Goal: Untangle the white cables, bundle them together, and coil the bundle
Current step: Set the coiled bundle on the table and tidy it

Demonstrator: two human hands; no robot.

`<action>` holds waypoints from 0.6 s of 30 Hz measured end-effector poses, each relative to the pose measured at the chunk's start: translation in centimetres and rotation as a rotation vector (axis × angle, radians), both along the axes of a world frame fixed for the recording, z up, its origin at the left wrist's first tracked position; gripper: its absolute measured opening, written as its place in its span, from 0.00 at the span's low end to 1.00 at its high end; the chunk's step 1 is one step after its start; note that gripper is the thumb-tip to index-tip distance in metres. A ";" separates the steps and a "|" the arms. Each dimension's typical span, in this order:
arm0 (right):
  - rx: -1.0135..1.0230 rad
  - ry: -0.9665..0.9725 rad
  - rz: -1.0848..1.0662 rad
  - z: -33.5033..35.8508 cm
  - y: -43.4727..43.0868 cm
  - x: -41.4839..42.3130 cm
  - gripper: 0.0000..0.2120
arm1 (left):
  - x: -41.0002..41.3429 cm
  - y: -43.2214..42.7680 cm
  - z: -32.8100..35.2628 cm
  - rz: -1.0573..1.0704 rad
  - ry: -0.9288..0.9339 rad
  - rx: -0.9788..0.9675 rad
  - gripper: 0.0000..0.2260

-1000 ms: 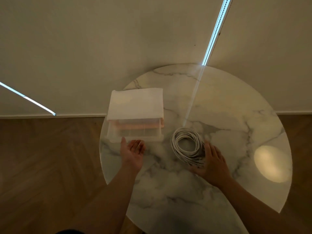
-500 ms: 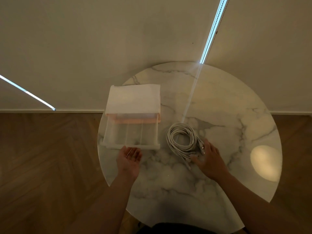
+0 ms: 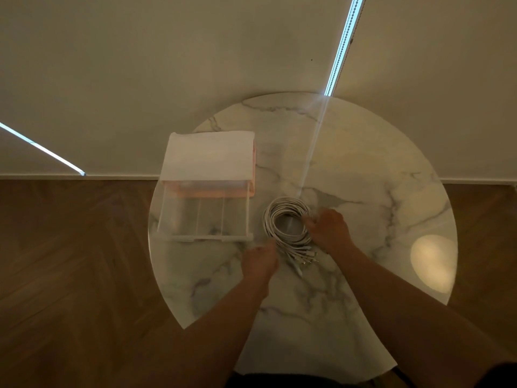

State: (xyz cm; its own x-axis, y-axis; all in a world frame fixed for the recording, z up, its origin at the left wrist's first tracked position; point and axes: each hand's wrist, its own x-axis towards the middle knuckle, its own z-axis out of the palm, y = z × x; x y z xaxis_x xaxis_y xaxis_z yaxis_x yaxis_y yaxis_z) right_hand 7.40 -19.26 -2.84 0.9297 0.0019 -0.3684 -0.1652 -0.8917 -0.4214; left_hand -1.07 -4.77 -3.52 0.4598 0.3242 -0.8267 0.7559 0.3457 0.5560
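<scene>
Cables (image 3: 285, 204): coiled in a ring, flat on the surface (image 3: 363, 163) near its middle, with the plug ends fanned toward the near edge.
Right hand (image 3: 330, 229): my fingers curl over the ring's right side, clamped on it.
Left hand (image 3: 260, 260): at the ring's near-left rim, fingers curled and blurred; I cannot tell if they grip it.
Box (image 3: 209, 155): by the left edge, its clear drawer (image 3: 204, 219) pulled out.

1. The round white marble bench (image 3: 363, 152) stands before the wall, over the wooden floor (image 3: 70, 261).
2. A clear plastic drawer box with a white top (image 3: 209, 155) sits on the bench's left part, with its drawer (image 3: 204, 219) pulled out toward the person.
3. The round coil of white cables (image 3: 285, 203) lies just right of the drawer, its ends trailing toward the person.
4. The left hand (image 3: 260, 261) is at the coil's near-left edge, and the right hand (image 3: 330, 231) grips its right side.
</scene>
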 end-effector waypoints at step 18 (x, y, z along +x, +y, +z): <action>-0.299 0.093 0.259 -2.6 2.3 -1.1 0.66 | 3.4 1.0 -0.7 -0.192 0.123 -0.095 0.17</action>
State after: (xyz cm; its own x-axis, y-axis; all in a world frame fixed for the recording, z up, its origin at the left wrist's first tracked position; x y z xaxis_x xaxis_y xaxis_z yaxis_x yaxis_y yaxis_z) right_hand 6.26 -16.93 -5.46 0.8749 0.1117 -0.4712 0.0560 -0.9898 -0.1306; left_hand 2.33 -3.79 -4.21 0.3993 0.1584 -0.9030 0.8728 0.2358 0.4273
